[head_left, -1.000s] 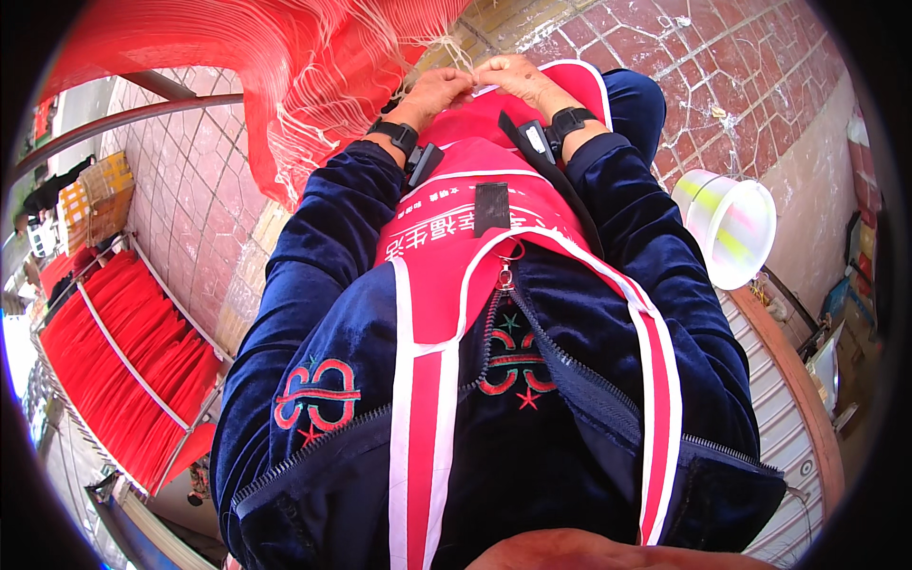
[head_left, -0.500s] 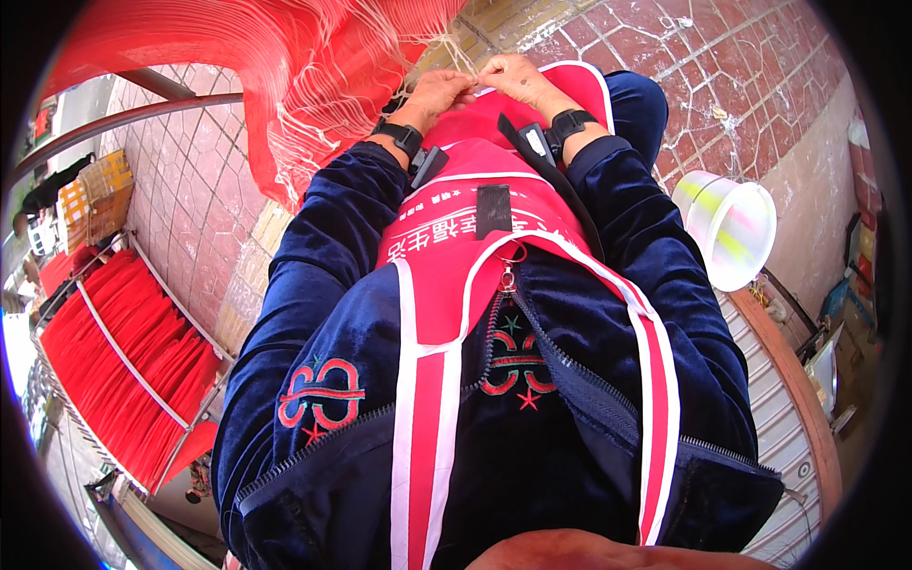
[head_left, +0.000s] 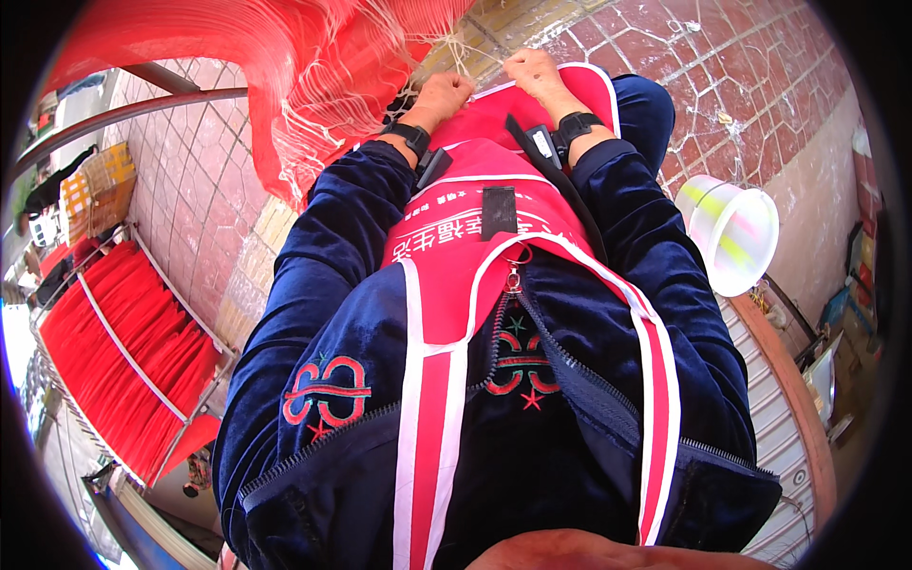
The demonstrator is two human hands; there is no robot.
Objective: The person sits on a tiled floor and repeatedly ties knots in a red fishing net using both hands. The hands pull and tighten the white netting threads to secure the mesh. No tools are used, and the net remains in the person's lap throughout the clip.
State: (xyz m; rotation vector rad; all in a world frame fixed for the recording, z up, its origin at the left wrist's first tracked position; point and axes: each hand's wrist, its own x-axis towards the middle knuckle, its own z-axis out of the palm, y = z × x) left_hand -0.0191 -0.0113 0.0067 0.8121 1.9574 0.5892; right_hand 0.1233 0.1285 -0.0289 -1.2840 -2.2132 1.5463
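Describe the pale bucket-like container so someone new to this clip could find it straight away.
Start from the red brick paving that fills the upper right of the head view, then follow the person's right sleeve outward. Just beyond it lies a white plastic bucket, tipped so its open mouth faces the camera. It is the only pale, translucent round thing there, with yellow-green streaks on its wall.

- The fingers (head_left: 454, 87) of the left hand (head_left: 443, 95) curl under; what they pinch cannot be told.
- Pale threads (head_left: 463, 46) just beyond the fingers are too fine to trace.
- The red fabric (head_left: 285, 85) left of the fingers runs past the picture's rim.
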